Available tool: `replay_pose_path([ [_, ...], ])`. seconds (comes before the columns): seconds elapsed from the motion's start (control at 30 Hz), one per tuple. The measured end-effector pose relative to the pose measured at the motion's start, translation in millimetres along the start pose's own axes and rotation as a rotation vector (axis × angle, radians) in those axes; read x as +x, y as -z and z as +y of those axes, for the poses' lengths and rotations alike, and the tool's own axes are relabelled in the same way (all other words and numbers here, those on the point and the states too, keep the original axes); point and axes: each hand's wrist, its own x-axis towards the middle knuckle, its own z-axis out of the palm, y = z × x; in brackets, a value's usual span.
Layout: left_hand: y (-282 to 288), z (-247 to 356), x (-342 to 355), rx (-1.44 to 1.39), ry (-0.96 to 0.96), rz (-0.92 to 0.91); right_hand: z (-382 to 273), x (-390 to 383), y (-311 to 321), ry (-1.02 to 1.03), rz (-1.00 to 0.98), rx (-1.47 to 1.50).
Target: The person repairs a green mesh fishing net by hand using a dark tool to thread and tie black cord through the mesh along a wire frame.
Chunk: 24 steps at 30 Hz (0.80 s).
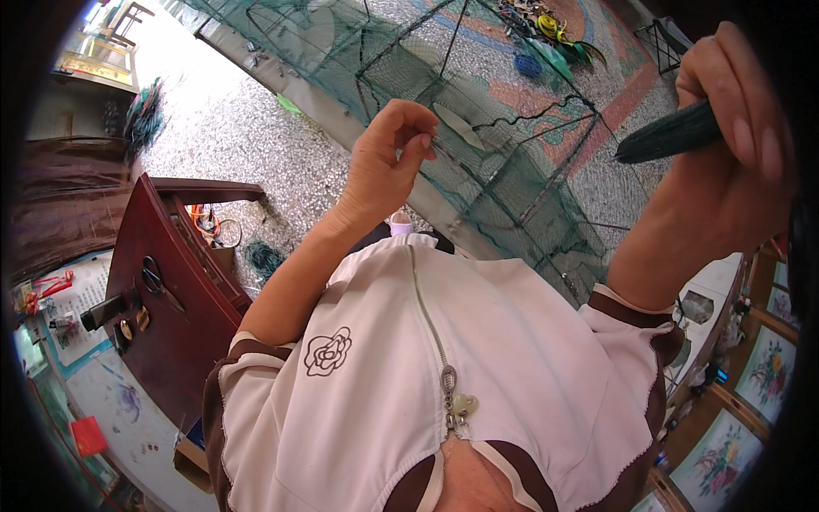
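Raised at the upper right, my right hand [725, 183] has its fingers wrapped around a netting shuttle [670, 136], a long dark green piece wound full of twine with its pointed end toward the left. My left hand [388, 162] is in the middle, thumb and fingertips pinched together; whatever they grip is too fine to make out. Beyond and below it spreads a green mesh net [478, 102] on dark rectangular frames, like a long fish trap. A dark twisted cord [546, 109] runs across the mesh.
At left stands a dark red wooden table [158, 341] with scissors [158, 282] on it. Bundles of green twine [264, 256] lie on the speckled floor. A heap of coloured cords [550, 34] sits at the far right. Cabinets with flower pictures [725, 452] line the lower right.
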Motion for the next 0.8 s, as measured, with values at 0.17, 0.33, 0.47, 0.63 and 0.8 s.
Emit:
replay_pose_path([
  [0.17,1.7,1.4,1.9,-0.047,0.023,-0.009,-2.3,-9.4,8.5,-0.04,-0.059,0.024],
  [0.33,2.3,-0.5,2.2,-0.061,0.043,-0.004,-2.9,-18.3,13.5,-0.107,-0.149,0.099],
  [0.47,2.4,-1.4,1.5,-0.002,0.039,0.001,-5.3,-24.2,16.7,-0.147,-0.219,0.154],
  [0.63,2.1,-3.3,1.5,-0.031,0.029,-0.005,-12.9,-28.1,4.9,-0.134,-0.267,0.183],
  [0.8,1.9,-4.7,2.7,0.008,0.019,-0.012,-14.0,-21.0,-17.7,0.029,-0.214,0.233],
])
